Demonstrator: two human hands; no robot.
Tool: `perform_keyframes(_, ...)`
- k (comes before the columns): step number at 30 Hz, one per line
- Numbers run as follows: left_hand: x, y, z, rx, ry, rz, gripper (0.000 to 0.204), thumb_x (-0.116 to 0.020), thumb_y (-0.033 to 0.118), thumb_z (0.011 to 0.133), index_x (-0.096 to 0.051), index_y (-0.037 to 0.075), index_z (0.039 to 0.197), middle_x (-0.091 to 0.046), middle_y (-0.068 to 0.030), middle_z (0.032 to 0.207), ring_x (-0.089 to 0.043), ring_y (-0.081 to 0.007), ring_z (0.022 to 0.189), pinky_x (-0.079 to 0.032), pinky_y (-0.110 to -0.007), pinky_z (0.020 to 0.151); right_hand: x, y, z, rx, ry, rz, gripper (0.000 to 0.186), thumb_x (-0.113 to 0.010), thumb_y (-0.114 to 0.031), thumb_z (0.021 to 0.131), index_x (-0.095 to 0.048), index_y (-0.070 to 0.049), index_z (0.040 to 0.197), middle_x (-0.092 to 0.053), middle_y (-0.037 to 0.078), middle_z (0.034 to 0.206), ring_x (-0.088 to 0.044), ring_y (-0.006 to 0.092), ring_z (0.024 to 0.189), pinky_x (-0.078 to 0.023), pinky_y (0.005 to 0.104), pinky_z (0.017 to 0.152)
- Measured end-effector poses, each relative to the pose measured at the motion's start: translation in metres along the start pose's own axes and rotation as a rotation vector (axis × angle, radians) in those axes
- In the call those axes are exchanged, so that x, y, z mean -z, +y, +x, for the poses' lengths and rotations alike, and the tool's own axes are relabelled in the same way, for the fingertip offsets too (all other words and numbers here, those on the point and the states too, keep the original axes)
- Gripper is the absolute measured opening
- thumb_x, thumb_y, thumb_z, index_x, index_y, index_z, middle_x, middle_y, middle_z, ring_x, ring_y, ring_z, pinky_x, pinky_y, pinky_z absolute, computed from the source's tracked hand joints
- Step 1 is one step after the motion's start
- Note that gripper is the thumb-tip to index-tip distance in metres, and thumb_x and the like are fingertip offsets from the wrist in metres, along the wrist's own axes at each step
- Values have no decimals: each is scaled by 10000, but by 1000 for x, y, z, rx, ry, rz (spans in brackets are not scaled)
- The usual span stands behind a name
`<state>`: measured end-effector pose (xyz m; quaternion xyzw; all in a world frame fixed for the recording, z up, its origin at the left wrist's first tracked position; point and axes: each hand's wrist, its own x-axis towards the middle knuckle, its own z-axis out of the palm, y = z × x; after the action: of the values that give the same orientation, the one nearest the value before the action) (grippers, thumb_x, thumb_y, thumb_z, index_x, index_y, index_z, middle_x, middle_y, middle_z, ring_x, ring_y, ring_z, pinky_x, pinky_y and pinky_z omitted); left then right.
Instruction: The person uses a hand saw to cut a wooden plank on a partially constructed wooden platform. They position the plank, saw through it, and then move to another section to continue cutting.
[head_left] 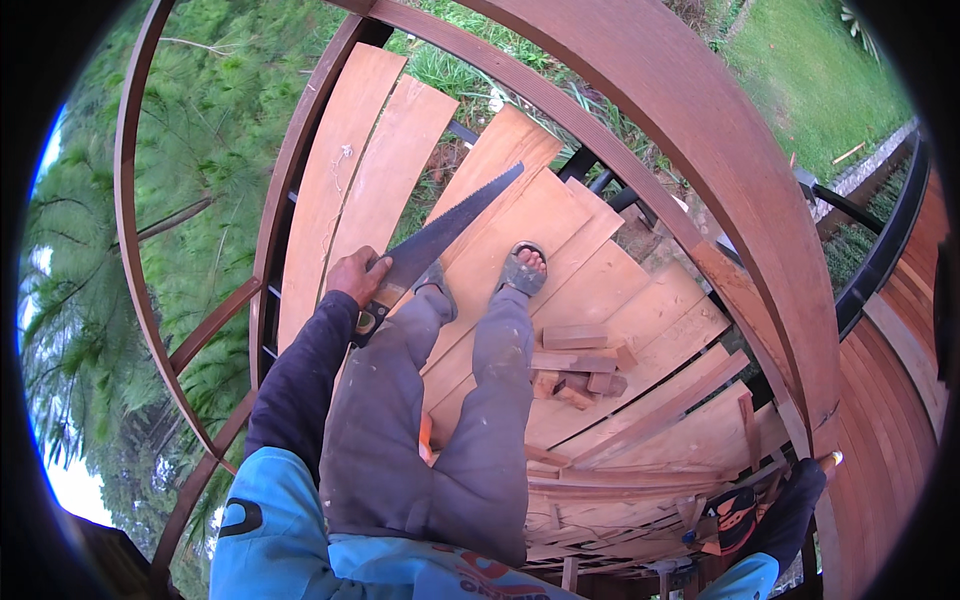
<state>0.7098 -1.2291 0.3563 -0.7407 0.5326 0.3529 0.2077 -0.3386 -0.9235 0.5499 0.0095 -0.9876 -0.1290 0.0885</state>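
Note:
My left hand [358, 277] is closed on a handsaw [450, 228] with a dark toothed blade. The blade slants up and to the right above the planks, its narrow tip near the upper middle. The saw's dark handle shows just below the hand. At the lower right, the dark sleeve [797, 497] of my right arm reaches the curved wooden handrail [735, 165]. Only a small bit of my right hand [831, 460] shows there, by the rail, and its fingers cannot be made out. My sandalled feet stand on loose wooden planks [520, 225].
Several short wood offcuts [575, 360] lie right of my legs. Gaps between planks show grass and dark metal beams. Curved wooden rails [127, 200] bound the left side, with green trees beyond. Finished reddish decking [880, 400] lies at the right. Long boards and a dark bag [733, 515] are at the lower right.

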Motion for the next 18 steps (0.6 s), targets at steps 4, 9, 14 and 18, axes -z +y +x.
perform_keyframes(4, -17, -8, 21, -24, 12, -91, 407, -673, 480, 944, -704, 75, 974, -733, -199, 874, -716, -386, 870, -534, -489, 795, 15, -8, -36, 25, 35, 211, 472, -577, -460, 993, -695, -23, 1125, -643, 122, 1009, -594, 259, 767, -488, 373, 680)
perform_keyframes(9, -37, -26, 45, -5, -16, -183, 414, -669, 483, 945, -708, 71, 967, -725, -207, 872, -710, -387, 882, -526, -496, 795, 26, 7, -162, -65, -139, 824, 340, -589, -376, 1009, -666, -58, 1100, -565, 50, 889, -497, 174, 659, -419, 304, 577)
perform_keyframes(14, -79, -57, 76, -33, -48, -344, 415, -667, 488, 945, -725, 81, 1005, -735, -219, 959, -702, -397, 961, -521, -499, 867, 52, 20, -356, -244, -421, 1223, 209, -601, -293, 1025, -636, -93, 1075, -488, -23, 769, -401, 89, 550, -350, 236, 474)
perform_keyframes(18, -123, -87, 106, -55, -10, -449, 411, -683, 473, 944, -722, 66, 989, -727, -185, 894, -695, -369, 875, -514, -472, 802, 48, -17, -507, -256, -550, 1267, 197, -578, -322, 1069, -575, -156, 1174, -446, -61, 697, -377, 42, 487, -373, 226, 410)
